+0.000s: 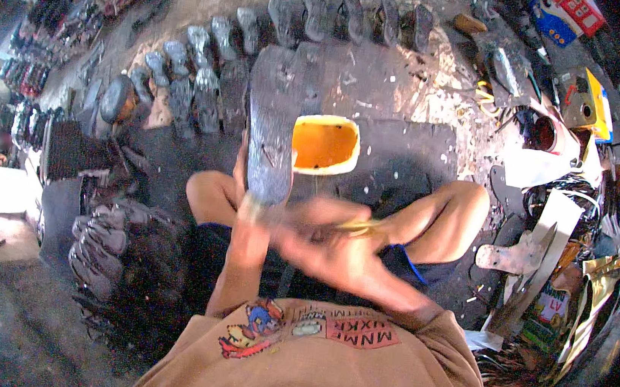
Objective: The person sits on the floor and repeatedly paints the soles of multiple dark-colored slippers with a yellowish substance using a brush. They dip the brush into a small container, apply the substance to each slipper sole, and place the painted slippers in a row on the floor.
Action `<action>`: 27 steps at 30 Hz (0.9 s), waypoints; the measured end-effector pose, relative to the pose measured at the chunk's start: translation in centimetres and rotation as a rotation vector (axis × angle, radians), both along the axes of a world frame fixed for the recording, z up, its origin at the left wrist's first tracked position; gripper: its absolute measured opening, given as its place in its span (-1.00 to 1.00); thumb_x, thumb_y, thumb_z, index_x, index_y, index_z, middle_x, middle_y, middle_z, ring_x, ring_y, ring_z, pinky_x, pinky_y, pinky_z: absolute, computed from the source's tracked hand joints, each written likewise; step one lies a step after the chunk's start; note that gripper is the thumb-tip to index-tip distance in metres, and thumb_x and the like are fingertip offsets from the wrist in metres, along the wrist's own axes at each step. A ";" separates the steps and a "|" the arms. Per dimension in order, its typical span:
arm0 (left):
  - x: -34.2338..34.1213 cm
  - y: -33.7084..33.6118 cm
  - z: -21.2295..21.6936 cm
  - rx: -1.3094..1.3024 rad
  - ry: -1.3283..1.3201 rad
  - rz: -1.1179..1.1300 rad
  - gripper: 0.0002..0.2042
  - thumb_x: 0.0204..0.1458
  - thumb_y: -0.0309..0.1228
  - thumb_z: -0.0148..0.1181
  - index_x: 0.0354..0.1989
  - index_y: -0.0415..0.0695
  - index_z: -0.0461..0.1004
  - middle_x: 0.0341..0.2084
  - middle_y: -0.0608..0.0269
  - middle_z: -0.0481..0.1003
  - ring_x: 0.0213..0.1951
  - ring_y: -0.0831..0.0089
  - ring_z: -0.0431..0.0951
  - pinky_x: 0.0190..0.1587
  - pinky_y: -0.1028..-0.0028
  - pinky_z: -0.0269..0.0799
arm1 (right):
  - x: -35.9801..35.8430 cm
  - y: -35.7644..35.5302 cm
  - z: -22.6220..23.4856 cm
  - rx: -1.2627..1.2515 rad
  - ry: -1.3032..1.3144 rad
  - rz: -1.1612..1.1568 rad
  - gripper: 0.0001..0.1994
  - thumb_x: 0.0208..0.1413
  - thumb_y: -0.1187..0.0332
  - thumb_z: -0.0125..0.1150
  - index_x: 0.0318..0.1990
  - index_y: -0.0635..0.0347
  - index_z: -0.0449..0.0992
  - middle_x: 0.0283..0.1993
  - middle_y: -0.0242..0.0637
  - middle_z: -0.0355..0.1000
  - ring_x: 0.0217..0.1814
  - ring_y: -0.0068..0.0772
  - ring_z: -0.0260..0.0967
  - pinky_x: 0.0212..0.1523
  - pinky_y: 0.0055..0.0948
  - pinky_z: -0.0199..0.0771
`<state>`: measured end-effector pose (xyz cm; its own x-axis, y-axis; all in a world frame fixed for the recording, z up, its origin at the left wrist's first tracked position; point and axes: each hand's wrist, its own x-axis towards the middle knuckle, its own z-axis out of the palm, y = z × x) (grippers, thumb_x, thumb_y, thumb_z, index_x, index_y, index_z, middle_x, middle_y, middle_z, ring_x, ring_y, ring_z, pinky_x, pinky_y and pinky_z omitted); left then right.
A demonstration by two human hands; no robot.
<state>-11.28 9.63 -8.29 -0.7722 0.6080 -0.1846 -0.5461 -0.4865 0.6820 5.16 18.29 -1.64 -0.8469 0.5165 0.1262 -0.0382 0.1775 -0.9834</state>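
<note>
While the person is sitting cross-legged on the floor (406, 90), the left hand (251, 206) is gripping a dark shoe sole (271, 135) by its near end, fingers wrapped around it, and holding it upright over the lap so the long flat face is pointing away toward the far edge of the floor. The right hand (321, 233) is blurring with motion just beside the sole's near end, its fingers closed on a thin yellowish stick or brush (358, 226); whether the tip is touching the sole cannot be told. Just beside the sole, to its right, a yellow open tub (324, 146) of orange-yellow stuff, probably glue, is sitting on the floor between the knees.

Judging by the layout, the work seems to be well along but not finished: a long curved row of dark soles (212, 45) is lying along the far edge of the floor, each set side by side, and a heap of stacked soles (101, 246) is waiting at the left edge beside the person's knee. Which group is already coated cannot be read from the surface sheen.

At the right edge a clutter of scraps, foil wrappers (597, 287), a small round tin (546, 134) and boxes (568, 13) is crowding the floor, well apart from the hands.
</note>
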 end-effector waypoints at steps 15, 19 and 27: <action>-11.0 10.1 5.5 -0.358 0.398 -0.212 -0.57 0.30 -0.42 0.04 0.32 -0.28 0.38 0.16 0.05 0.54 0.14 0.32 0.56 0.23 0.30 0.45 | -2.3 21.2 -9.4 0.134 -0.237 -0.754 -0.56 0.01 0.08 0.53 -0.32 0.39 0.64 -0.46 -0.10 0.61 -0.44 -0.36 0.54 -0.31 -0.27 0.55; -15.4 19.7 -8.1 -0.364 -0.023 -0.313 -0.58 0.03 -0.66 0.03 0.10 -0.26 0.54 -0.07 0.06 0.60 -0.08 0.20 0.63 0.00 0.22 0.54 | -2.7 21.2 -11.8 0.078 -0.362 -0.773 -0.54 0.04 0.12 0.52 -0.22 0.48 0.65 -0.34 -0.01 0.64 -0.32 -0.30 0.55 -0.19 -0.26 0.56; -13.3 21.5 -18.3 -0.862 0.169 -0.157 -0.73 0.12 -0.48 0.19 -0.03 -0.26 0.63 -0.08 0.03 0.66 -0.09 0.21 0.67 -0.03 0.28 0.55 | -3.0 21.4 -16.0 -0.011 -0.307 -0.605 -0.59 0.22 0.20 0.45 -0.07 0.49 0.62 -0.08 -0.09 0.62 -0.12 -0.37 0.49 -0.03 -0.32 0.53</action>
<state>-24.62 31.12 -26.59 -0.7502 0.4113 -0.5177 -0.4221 0.3049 0.8538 2.15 39.72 -17.67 -0.4049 0.9107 -0.0814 0.3457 0.0701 -0.9357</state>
